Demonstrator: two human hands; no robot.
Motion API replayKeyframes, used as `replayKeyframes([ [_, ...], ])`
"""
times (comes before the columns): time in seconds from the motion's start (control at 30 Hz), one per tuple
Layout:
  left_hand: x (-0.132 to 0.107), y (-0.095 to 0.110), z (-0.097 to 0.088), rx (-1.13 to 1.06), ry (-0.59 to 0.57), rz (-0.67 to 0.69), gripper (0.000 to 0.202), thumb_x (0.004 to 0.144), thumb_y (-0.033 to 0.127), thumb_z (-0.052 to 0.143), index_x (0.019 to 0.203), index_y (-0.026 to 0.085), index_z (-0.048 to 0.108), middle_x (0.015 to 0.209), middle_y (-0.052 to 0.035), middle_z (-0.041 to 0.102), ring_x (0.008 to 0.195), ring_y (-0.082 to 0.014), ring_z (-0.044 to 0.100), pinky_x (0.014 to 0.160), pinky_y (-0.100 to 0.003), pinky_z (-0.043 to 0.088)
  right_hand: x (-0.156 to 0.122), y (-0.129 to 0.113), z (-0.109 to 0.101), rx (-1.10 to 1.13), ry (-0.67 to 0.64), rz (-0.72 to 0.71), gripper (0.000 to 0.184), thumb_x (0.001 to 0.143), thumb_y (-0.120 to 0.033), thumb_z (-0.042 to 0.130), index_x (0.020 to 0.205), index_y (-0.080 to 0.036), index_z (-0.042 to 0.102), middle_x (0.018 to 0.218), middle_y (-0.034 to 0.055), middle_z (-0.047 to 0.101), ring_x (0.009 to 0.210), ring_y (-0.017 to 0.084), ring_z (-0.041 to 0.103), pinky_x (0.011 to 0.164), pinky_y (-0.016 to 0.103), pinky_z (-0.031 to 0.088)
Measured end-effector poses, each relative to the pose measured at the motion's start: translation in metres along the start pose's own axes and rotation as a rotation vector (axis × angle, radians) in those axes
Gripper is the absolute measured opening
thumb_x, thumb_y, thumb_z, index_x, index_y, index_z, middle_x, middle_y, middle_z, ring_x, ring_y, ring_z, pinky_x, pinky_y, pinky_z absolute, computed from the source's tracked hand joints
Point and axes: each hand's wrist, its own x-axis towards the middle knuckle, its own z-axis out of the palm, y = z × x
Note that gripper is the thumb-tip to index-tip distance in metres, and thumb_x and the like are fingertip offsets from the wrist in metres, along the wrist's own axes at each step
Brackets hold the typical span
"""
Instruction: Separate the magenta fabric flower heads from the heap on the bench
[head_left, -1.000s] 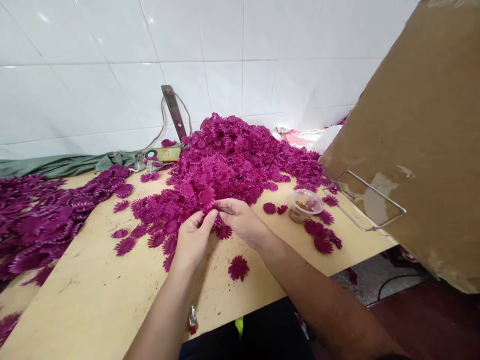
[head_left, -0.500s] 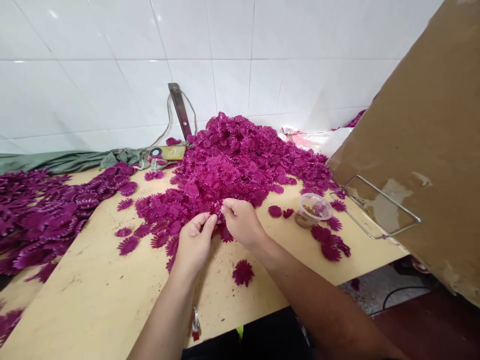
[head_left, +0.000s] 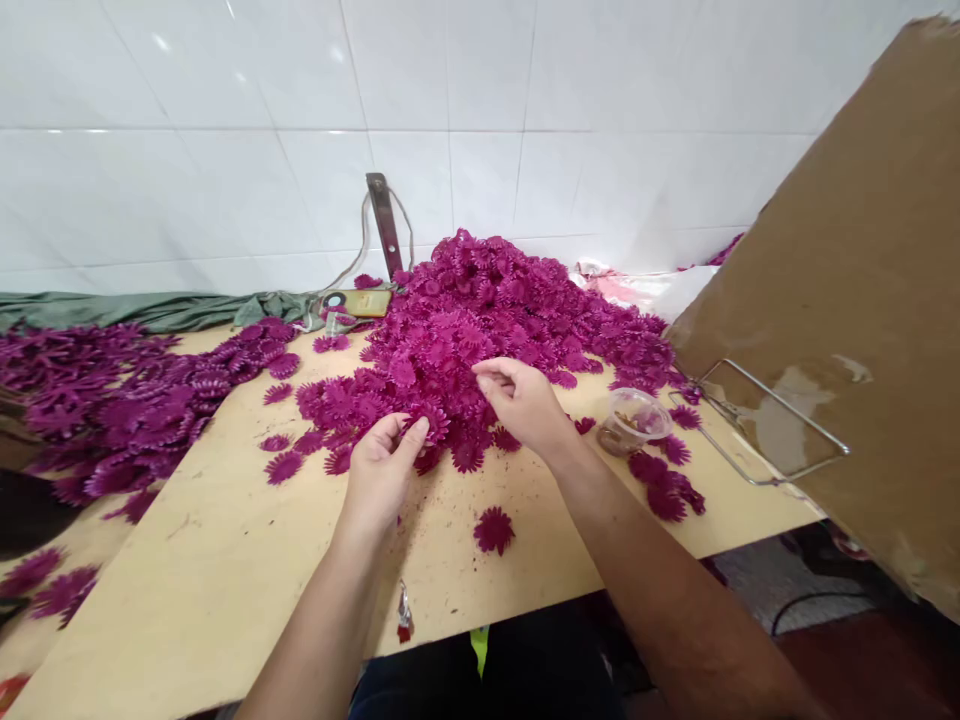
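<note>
A magenta artificial flower (head_left: 426,424) with thin pointed petals is pinched between the thumb and fingers of my left hand (head_left: 381,462), low over the front of the heap. To its right, my right hand (head_left: 520,402) hovers by the heap's front slope, thumb and index finger slightly apart. Nothing shows between those fingertips. Behind both hands rises a large pile of magenta flowers (head_left: 487,300), spilling toward me and to the right. One loose flower (head_left: 493,530) lies on the board (head_left: 247,570) between my forearms.
A clear plastic cup (head_left: 634,420) with brownish bits stands right, near a bent wire frame (head_left: 780,420) and a large cardboard sheet (head_left: 840,300). More magenta flowers (head_left: 150,420) cover the left side. A yellow phone-like object (head_left: 366,303) and upright metal bar (head_left: 384,225) are against the tiled wall.
My hands, together at a flower before, have parted. The right hand has moved right and up; the left keeps a flower. The camera view has shifted slightly.
</note>
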Motion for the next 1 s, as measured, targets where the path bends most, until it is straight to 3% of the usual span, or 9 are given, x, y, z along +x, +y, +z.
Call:
replayKeyframes([
  [0.13, -0.002, -0.003, 0.001, 0.091, -0.040, 0.016, 0.034, 0.057, 0.044, 0.069, 0.051, 0.017, 0.048, 0.044, 0.0069, 0.043, 0.045, -0.0065, 0.035, 0.047, -0.020, 0.029, -0.020, -0.017, 0.015, 0.092, -0.160, 0.062, 0.016, 0.075, -0.032, 0.054, 0.070, -0.017, 0.057, 0.060, -0.0017, 0.056, 0.054, 0.009, 0.049, 0.055, 0.024, 0.040],
  [0.33, -0.003, -0.003, -0.001, 0.042, -0.154, -0.027, 0.040, 0.065, 0.052, 0.059, 0.050, 0.017, 0.052, 0.049, 0.0007, 0.052, 0.051, -0.0109, 0.046, 0.053, -0.024, 0.037, -0.019, -0.012, 0.024, 0.412, -0.472, 0.114, 0.011, 0.070, -0.022, 0.056, 0.066, -0.017, 0.048, 0.055, -0.0043, 0.053, 0.050, 0.008, 0.045, 0.049, 0.021, 0.035],
  [0.53, -0.007, -0.005, -0.001, 0.146, -0.097, 0.097, 0.032, 0.062, 0.045, 0.065, 0.052, 0.017, 0.052, 0.050, 0.0031, 0.051, 0.051, -0.0096, 0.043, 0.053, -0.022, 0.035, -0.009, -0.005, 0.029, 0.320, -0.133, 0.083, 0.010, 0.071, -0.016, 0.049, 0.061, -0.018, 0.047, 0.054, -0.0060, 0.042, 0.051, 0.008, 0.039, 0.053, 0.022, 0.034],
  [0.63, -0.012, -0.002, -0.003, 0.116, -0.058, 0.130, 0.032, 0.064, 0.044, 0.064, 0.051, 0.018, 0.050, 0.049, 0.0034, 0.050, 0.052, -0.0101, 0.044, 0.055, -0.022, 0.037, 0.011, 0.009, 0.015, 0.195, 0.174, 0.167, 0.011, 0.071, -0.015, 0.046, 0.061, -0.018, 0.045, 0.057, -0.0039, 0.045, 0.056, 0.010, 0.043, 0.060, 0.025, 0.037],
  [0.7, -0.015, 0.001, -0.005, 0.081, -0.043, 0.107, 0.029, 0.062, 0.043, 0.065, 0.053, 0.019, 0.052, 0.051, 0.0036, 0.050, 0.053, -0.0103, 0.045, 0.057, -0.023, 0.039, 0.023, 0.021, 0.003, 0.127, 0.305, 0.275, 0.008, 0.072, -0.016, 0.045, 0.064, -0.019, 0.045, 0.060, -0.0020, 0.046, 0.059, 0.012, 0.046, 0.064, 0.029, 0.040],
  [0.77, -0.014, 0.002, -0.007, 0.036, -0.023, 0.076, 0.025, 0.058, 0.040, 0.069, 0.060, 0.018, 0.057, 0.056, 0.0032, 0.055, 0.056, -0.0104, 0.048, 0.060, -0.023, 0.041, 0.029, 0.028, -0.006, 0.042, 0.333, 0.273, 0.006, 0.069, -0.013, 0.048, 0.072, -0.018, 0.049, 0.072, 0.0027, 0.053, 0.069, 0.016, 0.052, 0.072, 0.034, 0.043],
  [0.87, -0.009, 0.003, -0.006, -0.015, -0.008, 0.045, 0.024, 0.053, 0.034, 0.072, 0.068, 0.018, 0.062, 0.064, 0.0030, 0.060, 0.061, -0.0101, 0.050, 0.063, -0.022, 0.041, 0.018, 0.020, -0.009, -0.147, 0.298, 0.091, 0.018, 0.065, -0.010, 0.051, 0.081, -0.016, 0.055, 0.094, 0.0103, 0.057, 0.094, 0.022, 0.052, 0.089, 0.041, 0.038],
  [0.93, -0.006, 0.002, -0.003, -0.037, -0.026, 0.008, 0.022, 0.051, 0.031, 0.072, 0.067, 0.018, 0.064, 0.064, 0.0032, 0.061, 0.061, -0.0100, 0.051, 0.064, -0.022, 0.041, 0.003, 0.004, -0.005, -0.190, 0.180, -0.021, 0.013, 0.071, -0.012, 0.049, 0.079, -0.017, 0.057, 0.093, 0.0093, 0.059, 0.095, 0.022, 0.053, 0.090, 0.040, 0.038],
  [1.0, -0.004, 0.002, 0.000, -0.062, -0.047, -0.041, 0.021, 0.050, 0.029, 0.072, 0.066, 0.018, 0.065, 0.063, 0.0029, 0.062, 0.061, -0.0101, 0.052, 0.065, -0.022, 0.042, -0.013, -0.013, 0.002, -0.135, 0.014, -0.057, 0.013, 0.079, -0.019, 0.045, 0.076, -0.018, 0.058, 0.081, 0.0055, 0.060, 0.080, 0.017, 0.056, 0.081, 0.036, 0.043],
])
